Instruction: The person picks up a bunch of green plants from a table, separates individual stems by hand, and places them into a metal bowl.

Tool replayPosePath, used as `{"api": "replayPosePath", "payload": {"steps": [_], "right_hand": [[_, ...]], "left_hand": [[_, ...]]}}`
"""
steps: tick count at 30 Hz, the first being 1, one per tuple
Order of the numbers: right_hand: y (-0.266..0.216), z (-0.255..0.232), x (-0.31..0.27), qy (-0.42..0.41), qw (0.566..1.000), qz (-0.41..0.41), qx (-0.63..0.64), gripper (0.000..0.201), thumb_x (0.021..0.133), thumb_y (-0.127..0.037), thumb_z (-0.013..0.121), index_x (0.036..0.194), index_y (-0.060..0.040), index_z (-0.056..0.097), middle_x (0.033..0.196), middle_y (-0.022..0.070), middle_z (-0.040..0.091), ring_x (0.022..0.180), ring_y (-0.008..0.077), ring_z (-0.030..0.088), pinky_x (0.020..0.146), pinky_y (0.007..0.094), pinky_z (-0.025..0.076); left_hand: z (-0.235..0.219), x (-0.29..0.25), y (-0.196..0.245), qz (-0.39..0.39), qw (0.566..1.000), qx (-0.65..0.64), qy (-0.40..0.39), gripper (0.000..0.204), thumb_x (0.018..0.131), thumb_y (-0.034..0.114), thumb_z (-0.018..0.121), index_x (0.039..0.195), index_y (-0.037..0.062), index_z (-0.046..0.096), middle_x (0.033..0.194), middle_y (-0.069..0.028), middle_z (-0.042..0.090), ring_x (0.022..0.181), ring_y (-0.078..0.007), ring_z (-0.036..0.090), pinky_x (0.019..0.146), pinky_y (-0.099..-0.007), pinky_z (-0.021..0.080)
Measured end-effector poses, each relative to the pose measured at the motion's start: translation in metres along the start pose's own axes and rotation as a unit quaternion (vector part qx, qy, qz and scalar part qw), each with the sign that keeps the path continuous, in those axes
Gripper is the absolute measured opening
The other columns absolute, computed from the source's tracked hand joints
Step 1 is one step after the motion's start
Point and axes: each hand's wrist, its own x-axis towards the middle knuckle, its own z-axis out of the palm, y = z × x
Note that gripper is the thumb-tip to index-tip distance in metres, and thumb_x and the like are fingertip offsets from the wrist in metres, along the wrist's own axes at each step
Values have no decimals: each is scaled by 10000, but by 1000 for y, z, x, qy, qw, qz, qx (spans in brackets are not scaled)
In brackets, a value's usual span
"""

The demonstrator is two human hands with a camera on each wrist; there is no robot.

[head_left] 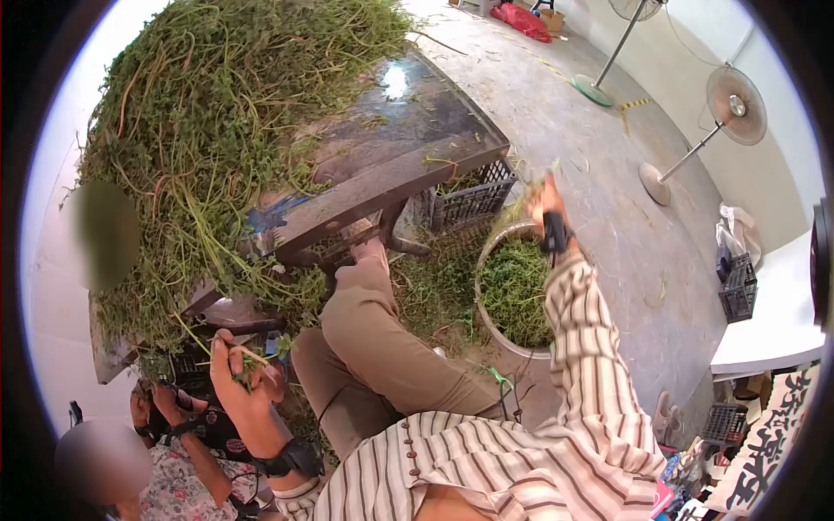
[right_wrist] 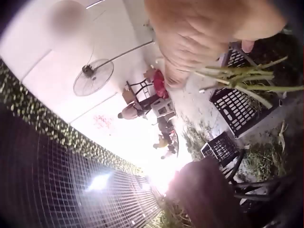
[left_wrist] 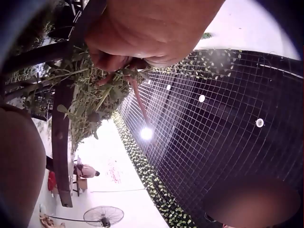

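My left hand (head_left: 248,382) pinches a few green stems with leaves (head_left: 252,358) beside the table's near edge; in the left wrist view its curled fingers stand over leafy stems (left_wrist: 107,92). Out to the right, my right hand (head_left: 549,208) is above the rim of a round tub (head_left: 483,317) with cut greens (head_left: 517,291) in it. The right wrist view has that hand (right_wrist: 204,35) curled round several bare green stems (right_wrist: 251,80). A large heap of leafy plants (head_left: 217,113) covers much of the dark table (head_left: 391,143).
A black crate (head_left: 473,201) stands under the table's corner, with loose greens on the floor (head_left: 434,286) near my legs. Another person's hands (head_left: 165,404) are at the lower left. Standing fans (head_left: 737,104) and a second crate (head_left: 738,288) are at the right.
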Motion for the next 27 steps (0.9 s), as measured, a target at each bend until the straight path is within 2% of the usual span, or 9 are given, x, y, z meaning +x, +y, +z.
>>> {"api": "replayPosePath", "payload": {"steps": [2, 4, 5, 6, 7, 8, 12, 20, 27], "right_hand": [[-12, 17, 14, 37, 990, 68, -115, 316, 915, -278, 492, 1082, -11, 520, 997, 135, 575, 899, 214, 554, 800, 303, 460], [-10, 18, 38, -105, 877, -106, -457, 337, 852, -214, 583, 1132, -42, 511, 1075, 84, 550, 963, 193, 526, 824, 346, 453], [4, 16, 40, -136, 927, -64, -344, 365, 791, -106, 625, 1134, -57, 511, 1057, 47, 553, 944, 178, 529, 794, 363, 461], [41, -3, 60, -204, 865, -210, -406, 361, 793, -61, 603, 1141, -57, 510, 1089, 36, 546, 942, 163, 547, 743, 325, 470], [27, 21, 11, -212, 940, -78, -257, 283, 850, -117, 552, 1128, -71, 529, 1092, 50, 574, 927, 155, 574, 718, 301, 470], [14, 47, -29, -132, 983, 82, -94, 186, 892, -173, 524, 1002, -32, 577, 897, 49, 619, 788, 148, 601, 655, 288, 511], [11, 81, -107, -157, 963, 112, -189, 205, 918, -197, 480, 910, -26, 594, 816, 54, 626, 702, 130, 590, 623, 259, 494], [-72, 201, -221, -434, 847, -88, -295, 262, 909, -210, 473, 758, -17, 565, 596, 1, 512, 546, 59, 468, 525, 211, 365], [-18, 313, -308, -663, 650, -285, -238, 222, 836, -192, 555, 886, 22, 579, 800, 160, 570, 709, 320, 554, 612, 350, 442]], "left_hand": [[-2, -2, -5, 1, 999, 13, 34, 167, 919, 242, 501, 958, 79, 492, 565, 69, 359, 415, -14, 294, 353, -175, 244], [4, -6, -1, -21, 994, -10, 104, 201, 894, 240, 532, 981, 59, 529, 578, 62, 374, 436, -23, 317, 361, -177, 244], [-8, -4, -5, -37, 991, -4, 127, 204, 875, 214, 554, 997, 52, 545, 599, 63, 389, 474, -27, 343, 369, -175, 239], [1, -3, -7, -25, 979, 63, 193, 203, 868, 228, 553, 976, 57, 555, 617, 70, 402, 518, -35, 381, 412, -171, 260], [27, -8, 0, -45, 967, 73, 239, 218, 866, 257, 544, 957, 61, 567, 627, 74, 414, 560, -44, 411, 461, -171, 275], [14, -4, -1, -46, 988, 4, 146, 189, 875, 219, 561, 962, 52, 567, 597, 62, 401, 467, -43, 341, 389, -191, 246], [9, 7, -6, -41, 998, -33, 39, 205, 925, 239, 503, 955, 39, 535, 573, 62, 397, 463, -37, 336, 393, -184, 254], [4, 7, -8, -32, 998, -60, 8, 223, 947, 248, 442, 972, 45, 529, 613, 59, 391, 469, -21, 280, 420, -174, 240], [-11, -9, 16, 22, 994, -40, 101, 236, 944, 266, 447, 968, 42, 517, 637, 47, 382, 482, -26, 281, 412, -172, 236]]}}
